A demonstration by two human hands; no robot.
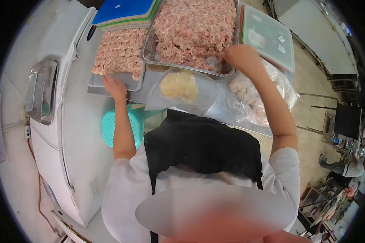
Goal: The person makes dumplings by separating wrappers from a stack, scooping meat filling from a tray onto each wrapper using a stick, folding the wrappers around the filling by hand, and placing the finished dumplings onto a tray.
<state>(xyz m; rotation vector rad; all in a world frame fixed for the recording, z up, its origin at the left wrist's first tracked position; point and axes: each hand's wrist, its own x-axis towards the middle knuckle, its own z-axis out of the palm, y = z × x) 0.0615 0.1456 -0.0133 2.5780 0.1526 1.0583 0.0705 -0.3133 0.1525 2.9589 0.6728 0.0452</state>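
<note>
My left hand [115, 88] is at the near edge of a tray [130, 84] of small meat-filled dumplings [119, 50] packed in rows. Its fingers are closed around a dumpling at the end of the front rows, partly hidden by the hand. My right hand [242, 58] is closed at the near right corner of a large metal tray [178, 66] heaped with ground meat [196, 30]. A thin stick-like tool [210, 54] runs from its fingers into the meat; its exact kind is unclear. Between my hands, round yellowish wrappers [178, 87] lie on a plastic sheet [209, 99].
A blue-lidded container [123, 10] stands at the back left, a container with a translucent lid [268, 38] at the right. A plastic bag of pale pieces [249, 95] lies by my right forearm. A turquoise stool [117, 127] and white freezer [79, 141] are to the left.
</note>
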